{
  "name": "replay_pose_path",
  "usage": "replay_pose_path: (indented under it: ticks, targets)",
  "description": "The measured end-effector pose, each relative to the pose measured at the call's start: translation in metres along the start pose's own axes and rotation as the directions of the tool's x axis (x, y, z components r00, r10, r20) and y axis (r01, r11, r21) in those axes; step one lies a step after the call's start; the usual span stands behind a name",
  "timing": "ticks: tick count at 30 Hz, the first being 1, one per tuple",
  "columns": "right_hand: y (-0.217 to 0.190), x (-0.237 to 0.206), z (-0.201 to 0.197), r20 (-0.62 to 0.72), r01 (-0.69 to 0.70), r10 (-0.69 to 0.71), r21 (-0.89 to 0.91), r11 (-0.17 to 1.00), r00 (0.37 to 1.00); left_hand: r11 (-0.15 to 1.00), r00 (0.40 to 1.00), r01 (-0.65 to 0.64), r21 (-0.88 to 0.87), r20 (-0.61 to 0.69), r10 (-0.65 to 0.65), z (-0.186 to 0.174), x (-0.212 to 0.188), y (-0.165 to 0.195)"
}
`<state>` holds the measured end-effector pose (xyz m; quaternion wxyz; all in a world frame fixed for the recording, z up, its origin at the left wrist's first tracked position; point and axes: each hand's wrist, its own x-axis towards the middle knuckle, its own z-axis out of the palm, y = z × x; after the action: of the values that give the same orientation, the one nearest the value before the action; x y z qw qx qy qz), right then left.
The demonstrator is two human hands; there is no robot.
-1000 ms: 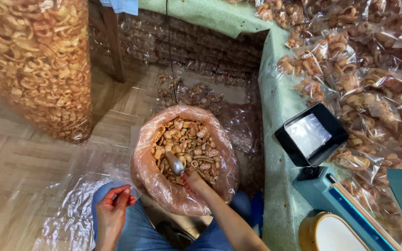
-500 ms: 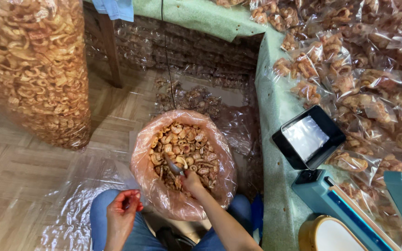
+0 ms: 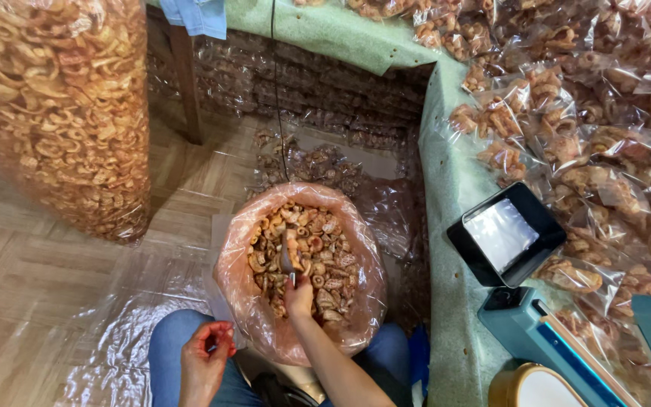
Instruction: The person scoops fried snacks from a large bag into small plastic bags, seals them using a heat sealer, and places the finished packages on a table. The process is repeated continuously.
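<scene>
Two hands: right hand (image 3: 299, 295) gripping scoop (image 3: 287, 256) in snack bag (image 3: 244, 301), left hand (image 3: 206, 354) loosely curled, empty.

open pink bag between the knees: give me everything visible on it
The pink bag is a thin, see-through plastic sack, wrinkled and glossy, standing upright on the floor between the person's jeans-clad knees. Its mouth is rolled wide open, and it is nearly full of curled, golden-brown fried snack pieces. The right hand reaches in over the near rim, pushing a metal scoop into the pieces. The left hand is just outside the near-left wall; contact cannot be told.
</scene>
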<state>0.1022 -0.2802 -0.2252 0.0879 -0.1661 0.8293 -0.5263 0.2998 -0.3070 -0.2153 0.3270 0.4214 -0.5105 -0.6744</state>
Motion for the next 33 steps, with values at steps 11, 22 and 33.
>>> replay_pose_path:
  ticks: [11,22,33]
  targets:
    - [-0.003,0.001,0.005,-0.088,-0.144,0.146,0.028,0.989,0.985,0.998,0.998,-0.055,-0.019,-0.021,0.055,0.000,0.007,0.010]
    - [0.005,-0.004,-0.023,0.052,-0.116,0.107,0.216,0.969,0.993,0.994,0.997,-0.075,0.082,-0.023,0.077,0.008,0.010,0.026]
    - [-0.008,0.003,-0.120,0.504,-0.043,-0.056,0.183,0.982,0.862,0.934,0.950,-0.311,0.178,0.029,0.311,0.056,0.061,0.086]
